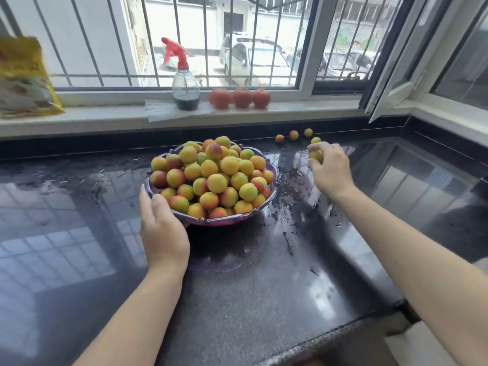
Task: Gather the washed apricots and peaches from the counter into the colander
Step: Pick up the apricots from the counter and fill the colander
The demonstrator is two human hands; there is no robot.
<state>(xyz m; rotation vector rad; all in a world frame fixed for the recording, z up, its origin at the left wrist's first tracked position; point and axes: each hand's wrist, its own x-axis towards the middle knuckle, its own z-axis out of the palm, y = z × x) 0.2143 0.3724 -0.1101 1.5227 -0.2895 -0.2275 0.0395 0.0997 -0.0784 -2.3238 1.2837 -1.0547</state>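
The purple colander (pixel 211 221) sits mid-counter, heaped with fruit, so most looks gathered. The left hand (pixel 163 233) grips its near rim. To the colander's right, the right hand (pixel 330 167) curls round an apricot (pixel 316 155); four loose apricots (pixel 293 135) remain behind it. Beyond the colander, three peaches (pixel 240 98) and a spray bottle (pixel 185 85) stand on the sill; nothing blocks the reach.
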